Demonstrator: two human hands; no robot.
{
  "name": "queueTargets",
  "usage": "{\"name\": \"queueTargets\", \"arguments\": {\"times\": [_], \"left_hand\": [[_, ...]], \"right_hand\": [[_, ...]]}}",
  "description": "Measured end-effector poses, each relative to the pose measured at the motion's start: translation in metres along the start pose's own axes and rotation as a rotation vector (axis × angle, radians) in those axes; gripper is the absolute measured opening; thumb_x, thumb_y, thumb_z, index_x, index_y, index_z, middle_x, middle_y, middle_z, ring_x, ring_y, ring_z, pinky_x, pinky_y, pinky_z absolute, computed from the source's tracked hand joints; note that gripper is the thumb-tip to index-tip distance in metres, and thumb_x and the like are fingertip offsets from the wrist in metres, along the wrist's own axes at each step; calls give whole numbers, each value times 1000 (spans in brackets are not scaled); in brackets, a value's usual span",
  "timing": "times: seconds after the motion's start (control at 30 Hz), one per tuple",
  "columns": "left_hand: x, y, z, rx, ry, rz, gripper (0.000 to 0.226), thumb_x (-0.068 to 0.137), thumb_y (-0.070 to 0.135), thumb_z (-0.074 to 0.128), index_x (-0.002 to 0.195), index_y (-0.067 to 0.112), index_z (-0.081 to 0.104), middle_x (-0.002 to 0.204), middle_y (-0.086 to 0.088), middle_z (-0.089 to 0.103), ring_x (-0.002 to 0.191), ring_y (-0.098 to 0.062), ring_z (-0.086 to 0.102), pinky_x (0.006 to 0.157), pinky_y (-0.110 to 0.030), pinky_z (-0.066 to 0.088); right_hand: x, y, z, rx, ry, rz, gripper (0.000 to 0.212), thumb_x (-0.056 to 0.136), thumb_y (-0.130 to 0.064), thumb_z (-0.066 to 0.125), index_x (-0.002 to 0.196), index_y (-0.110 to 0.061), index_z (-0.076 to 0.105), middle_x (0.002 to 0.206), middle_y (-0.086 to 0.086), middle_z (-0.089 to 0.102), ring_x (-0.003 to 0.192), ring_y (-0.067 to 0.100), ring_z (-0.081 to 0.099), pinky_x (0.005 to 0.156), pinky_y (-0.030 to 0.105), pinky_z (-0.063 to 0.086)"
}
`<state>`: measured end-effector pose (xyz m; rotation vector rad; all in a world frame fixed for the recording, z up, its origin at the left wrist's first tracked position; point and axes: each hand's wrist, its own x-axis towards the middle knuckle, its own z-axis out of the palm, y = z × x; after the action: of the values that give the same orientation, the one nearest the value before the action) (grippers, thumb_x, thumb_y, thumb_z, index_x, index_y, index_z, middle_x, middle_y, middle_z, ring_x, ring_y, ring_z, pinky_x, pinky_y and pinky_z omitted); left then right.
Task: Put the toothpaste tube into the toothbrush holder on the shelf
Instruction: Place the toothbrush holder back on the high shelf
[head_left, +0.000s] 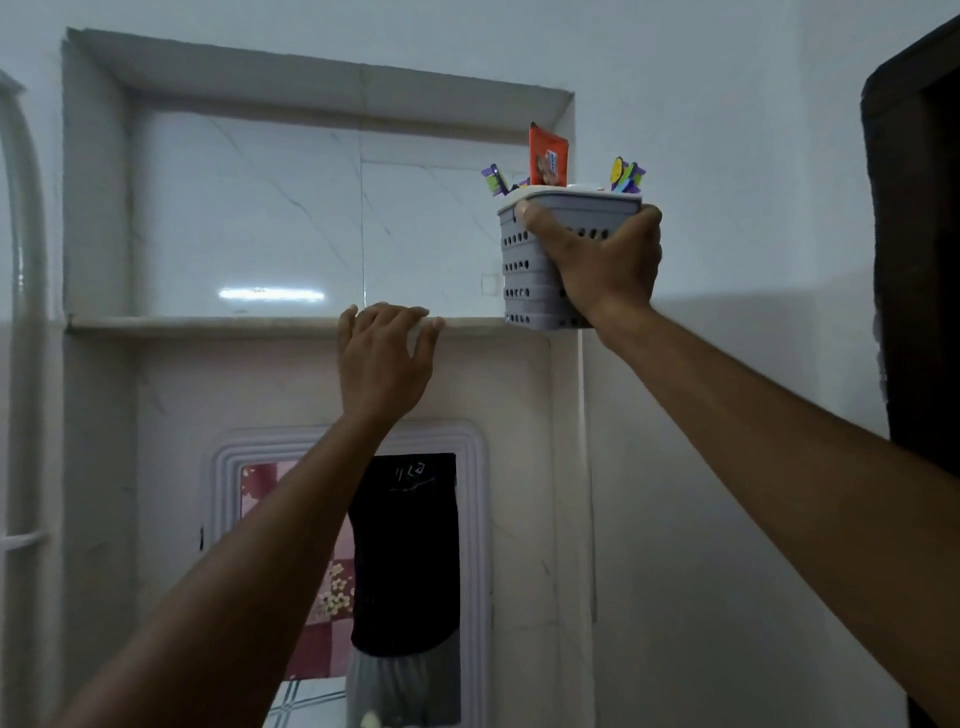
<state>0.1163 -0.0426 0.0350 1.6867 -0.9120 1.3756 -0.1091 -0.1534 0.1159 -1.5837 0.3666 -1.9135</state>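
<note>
Right hand (597, 254): my grip wraps the grey toothbrush holder (535, 280) at the shelf's (208, 326) right end.
Left hand (384, 358): fingers spread, resting on the shelf edge.
Toothpaste tube (547, 156): orange, upright in the holder; label unreadable.

Framed mirror (470, 519) below; dark door frame (904, 260) right.
</note>
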Motion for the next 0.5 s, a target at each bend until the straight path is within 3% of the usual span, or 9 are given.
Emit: {"name": "queueTargets", "arguments": {"times": [0.17, 0.23, 0.33, 0.5], "left_hand": [[2, -6, 7, -2, 49, 30, 43, 106, 59, 49, 122, 29, 76, 120, 9, 76, 124, -17, 61, 123, -45, 29], [2, -7, 8, 5, 57, 43, 45, 106, 60, 49, 124, 29, 76, 121, 9, 76, 124, -16, 62, 122, -45, 30], [2, -6, 9, 12, 70, 50, 45, 106, 58, 49, 125, 28, 75, 121, 8, 76, 123, -17, 62, 122, -45, 30], [1, -6, 11, 16, 88, 58, 44, 106, 56, 49, 125, 26, 76, 121, 9, 76, 122, -17, 62, 123, -46, 30]], "right_hand": [[17, 15, 44, -34, -33, -5, 118, 64, -80, 92, 147, -10, 47, 145, 6, 56, 139, 28, 55, 115, 43, 52], [17, 24, 60, -61, -101, 1, 124, 74, -77, 90, 159, -5, 35, 159, 11, 46, 151, 32, 44, 123, 41, 42], [18, 34, 77, -140, -179, 13, 143, 84, -83, 77, 176, -6, 1, 173, 15, 26, 164, 37, 27, 131, 53, 33], [14, 51, 88, -374, -317, 6, 130, 96, -86, 57, 177, -22, -22, 176, 18, 12, 165, 41, 18, 135, 59, 22]]}}
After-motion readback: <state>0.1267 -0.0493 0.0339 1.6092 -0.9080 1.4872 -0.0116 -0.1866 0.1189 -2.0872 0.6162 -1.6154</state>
